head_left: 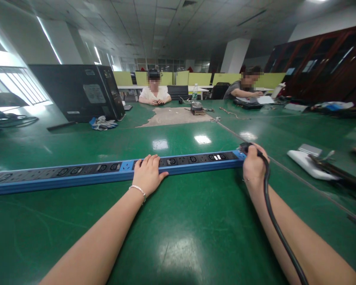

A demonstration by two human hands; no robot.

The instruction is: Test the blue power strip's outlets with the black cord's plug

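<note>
A long blue power strip [184,169] with black socket modules lies across the green table, running out of view at the left. My left hand [147,172] grips it near its middle, fingers laid over the top and thumb along the near side. At the strip's right end, my right hand [253,164] is closed round the black power cable [268,198] near where it meets the strip. From there the cable hangs down over my right forearm. My fingers partly hide the cable's end, so I cannot tell how it joins the strip.
A black computer case [77,93] and gloves [103,123] stand back left. Cardboard [172,117] lies ahead, a water bottle [195,93] beyond. At right is a white device [311,164] with a dark object against it. Two people [154,93] sit across the table.
</note>
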